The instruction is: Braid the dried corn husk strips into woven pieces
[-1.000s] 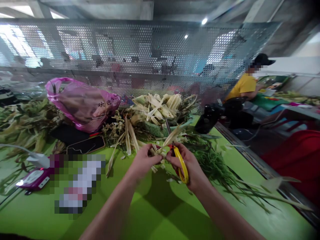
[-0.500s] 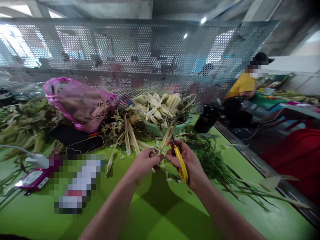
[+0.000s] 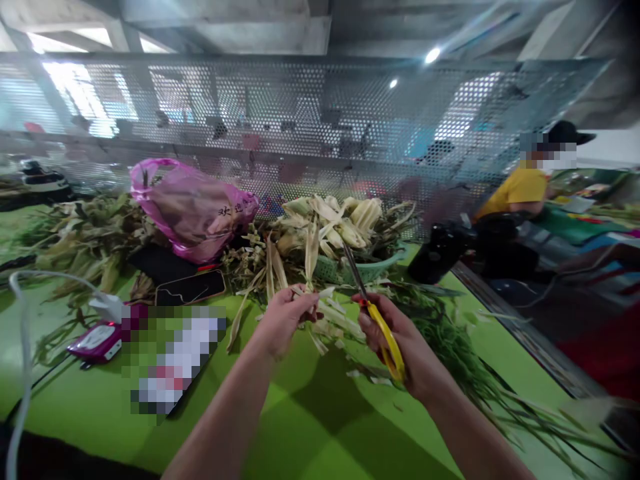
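Note:
My left hand (image 3: 289, 319) pinches a bundle of pale dried husk strips (image 3: 312, 257) that point upward between thumb and fingers. To its right, my right hand (image 3: 387, 330) is wrapped round yellow-handled scissors (image 3: 386, 337), whose dark blades point up and left toward the basket. The two hands are apart. Behind them a green basket (image 3: 360, 271) holds pale husks (image 3: 350, 220). Small cut scraps (image 3: 343, 320) lie on the green table (image 3: 300, 427) between and below the hands.
A pink plastic bag (image 3: 190, 207), a phone (image 3: 190, 288), dried husks (image 3: 95, 233) and a purple power strip (image 3: 100, 340) lie left. Green strands (image 3: 445, 340) and a black object (image 3: 434, 253) are right. A person in yellow (image 3: 525, 187) is beyond the table's edge.
My hands have moved apart, and the scissors are now away from the husk bundle, which stands upright in my left hand. The camera view has shifted, moving the scene right.

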`<state>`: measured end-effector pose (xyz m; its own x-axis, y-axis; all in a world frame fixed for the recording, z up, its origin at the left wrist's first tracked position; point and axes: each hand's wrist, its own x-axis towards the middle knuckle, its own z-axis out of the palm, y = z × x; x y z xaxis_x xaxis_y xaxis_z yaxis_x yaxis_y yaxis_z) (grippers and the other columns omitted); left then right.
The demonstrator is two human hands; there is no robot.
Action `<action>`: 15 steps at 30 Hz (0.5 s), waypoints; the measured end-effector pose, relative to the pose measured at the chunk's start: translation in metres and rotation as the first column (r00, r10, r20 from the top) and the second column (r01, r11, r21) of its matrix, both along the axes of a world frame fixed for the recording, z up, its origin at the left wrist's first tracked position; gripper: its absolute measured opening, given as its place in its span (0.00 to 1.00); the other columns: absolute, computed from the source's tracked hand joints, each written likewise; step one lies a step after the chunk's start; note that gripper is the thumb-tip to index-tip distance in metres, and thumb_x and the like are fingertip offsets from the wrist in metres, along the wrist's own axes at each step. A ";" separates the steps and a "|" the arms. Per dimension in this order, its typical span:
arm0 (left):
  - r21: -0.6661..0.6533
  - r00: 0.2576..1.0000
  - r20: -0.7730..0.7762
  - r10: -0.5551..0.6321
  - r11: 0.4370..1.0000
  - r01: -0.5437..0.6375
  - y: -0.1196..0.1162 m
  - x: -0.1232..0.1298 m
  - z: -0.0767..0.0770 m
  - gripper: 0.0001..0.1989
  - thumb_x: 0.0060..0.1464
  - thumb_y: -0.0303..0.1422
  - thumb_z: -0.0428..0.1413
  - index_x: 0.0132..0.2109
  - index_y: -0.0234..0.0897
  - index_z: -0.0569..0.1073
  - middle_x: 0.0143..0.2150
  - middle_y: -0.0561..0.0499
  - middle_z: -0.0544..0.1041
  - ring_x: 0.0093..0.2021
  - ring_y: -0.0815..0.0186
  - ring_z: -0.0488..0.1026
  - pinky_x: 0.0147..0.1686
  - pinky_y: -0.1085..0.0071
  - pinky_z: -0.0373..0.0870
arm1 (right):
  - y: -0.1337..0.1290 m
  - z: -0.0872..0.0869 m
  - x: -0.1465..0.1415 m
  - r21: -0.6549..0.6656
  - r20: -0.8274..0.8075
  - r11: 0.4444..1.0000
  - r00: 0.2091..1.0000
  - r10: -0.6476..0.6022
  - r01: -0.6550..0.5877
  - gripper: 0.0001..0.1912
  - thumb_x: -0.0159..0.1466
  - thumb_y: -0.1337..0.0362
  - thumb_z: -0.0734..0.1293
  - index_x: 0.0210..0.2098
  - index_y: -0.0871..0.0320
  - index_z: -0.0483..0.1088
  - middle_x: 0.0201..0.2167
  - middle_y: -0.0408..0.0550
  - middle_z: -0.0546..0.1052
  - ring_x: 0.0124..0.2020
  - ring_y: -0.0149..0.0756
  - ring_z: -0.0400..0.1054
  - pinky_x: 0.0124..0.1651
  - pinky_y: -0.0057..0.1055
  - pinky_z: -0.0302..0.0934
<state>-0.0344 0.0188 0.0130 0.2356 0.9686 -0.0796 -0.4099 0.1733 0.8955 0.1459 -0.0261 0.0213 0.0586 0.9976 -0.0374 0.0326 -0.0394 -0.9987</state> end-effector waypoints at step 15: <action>-0.036 0.996 0.072 0.054 0.998 -0.052 0.005 -0.012 0.005 0.10 0.41 0.33 0.63 0.27 0.32 0.70 0.25 0.55 0.69 0.23 0.75 0.65 0.31 0.74 0.67 | 0.003 0.013 0.024 -0.064 0.432 0.849 0.753 0.497 -0.524 0.28 0.57 0.43 0.65 0.48 0.57 0.65 0.39 0.50 0.71 0.39 0.41 0.65 0.39 0.32 0.62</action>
